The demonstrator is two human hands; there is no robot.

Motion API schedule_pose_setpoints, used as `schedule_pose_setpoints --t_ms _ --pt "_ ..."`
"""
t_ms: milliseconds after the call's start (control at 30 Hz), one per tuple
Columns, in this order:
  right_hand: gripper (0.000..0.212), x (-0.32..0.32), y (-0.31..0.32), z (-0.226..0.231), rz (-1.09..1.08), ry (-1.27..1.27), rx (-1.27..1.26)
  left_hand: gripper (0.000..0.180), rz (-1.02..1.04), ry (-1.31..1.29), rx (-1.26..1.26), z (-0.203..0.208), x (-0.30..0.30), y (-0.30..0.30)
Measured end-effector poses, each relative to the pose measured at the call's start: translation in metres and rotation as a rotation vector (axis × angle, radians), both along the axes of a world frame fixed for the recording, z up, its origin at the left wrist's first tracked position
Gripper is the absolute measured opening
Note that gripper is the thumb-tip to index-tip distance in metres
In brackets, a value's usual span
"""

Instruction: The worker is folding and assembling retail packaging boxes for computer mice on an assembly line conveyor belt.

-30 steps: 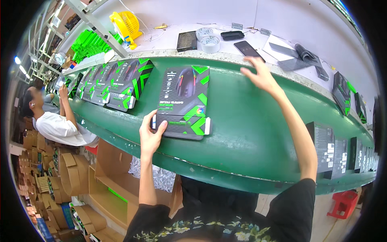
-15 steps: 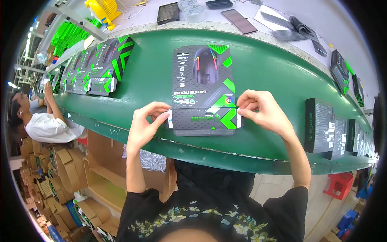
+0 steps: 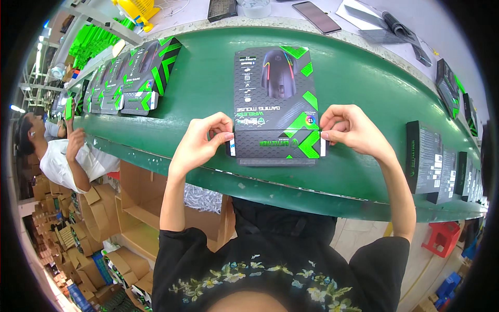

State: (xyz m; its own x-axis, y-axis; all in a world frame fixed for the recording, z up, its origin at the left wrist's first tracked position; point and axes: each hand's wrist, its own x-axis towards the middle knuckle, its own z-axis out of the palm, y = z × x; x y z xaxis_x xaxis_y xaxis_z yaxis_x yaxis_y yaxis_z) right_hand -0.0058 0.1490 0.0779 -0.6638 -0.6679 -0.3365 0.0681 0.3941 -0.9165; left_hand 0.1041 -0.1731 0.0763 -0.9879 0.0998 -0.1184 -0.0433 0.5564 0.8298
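Observation:
A black and green mouse box (image 3: 254,106) lies on the green bench in front of me, a picture of a mouse on its upper face. Its end flap (image 3: 278,144) extends toward me, with small white-edged tabs at both sides. My left hand (image 3: 204,139) pinches the left tab between thumb and fingers. At the opposite side my right hand (image 3: 352,130) has the right tab in a similar pinch. The inside of the box is hidden.
More mouse boxes (image 3: 140,73) stand in a row at the left; others (image 3: 423,156) line the right. Beyond the green bench (image 3: 202,78) lie a phone (image 3: 316,17) and grey straps (image 3: 397,31). A co-worker (image 3: 73,156) sits at left, near open cartons (image 3: 140,208).
The whole view has shifted slightly, so the bench and boxes appear higher and farther right. Both my hands keep their pinch on the tabs. The co-worker's hands have moved.

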Motion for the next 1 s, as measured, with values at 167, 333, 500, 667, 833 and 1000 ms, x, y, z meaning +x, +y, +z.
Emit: schedule_pose_setpoints --t_ms 167,333,500,667,833,1000 --pt "0.008 -0.009 0.001 -0.002 0.116 -0.154 0.027 0.011 0.011 -0.005 0.063 -0.005 0.002 -0.005" --pt "0.012 -0.010 0.003 -0.001 0.082 -0.133 0.000 0.013 -0.057 -0.105 0.107 -0.003 -0.002 -0.010" --pt "0.011 -0.006 0.006 -0.001 0.030 -0.107 -0.001 0.013 -0.096 -0.081 0.104 -0.005 -0.005 -0.010" --pt "0.010 -0.012 0.008 -0.001 0.033 -0.123 0.005 0.013 -0.079 -0.324 0.385 -0.015 -0.014 -0.012" --pt "0.010 -0.008 0.008 0.000 0.046 -0.075 0.026 0.013 -0.113 -0.331 0.332 -0.012 -0.017 -0.005" --pt "0.008 0.005 0.012 -0.001 -0.045 0.042 0.064 0.008 0.019 -0.160 0.158 -0.007 -0.008 0.005"
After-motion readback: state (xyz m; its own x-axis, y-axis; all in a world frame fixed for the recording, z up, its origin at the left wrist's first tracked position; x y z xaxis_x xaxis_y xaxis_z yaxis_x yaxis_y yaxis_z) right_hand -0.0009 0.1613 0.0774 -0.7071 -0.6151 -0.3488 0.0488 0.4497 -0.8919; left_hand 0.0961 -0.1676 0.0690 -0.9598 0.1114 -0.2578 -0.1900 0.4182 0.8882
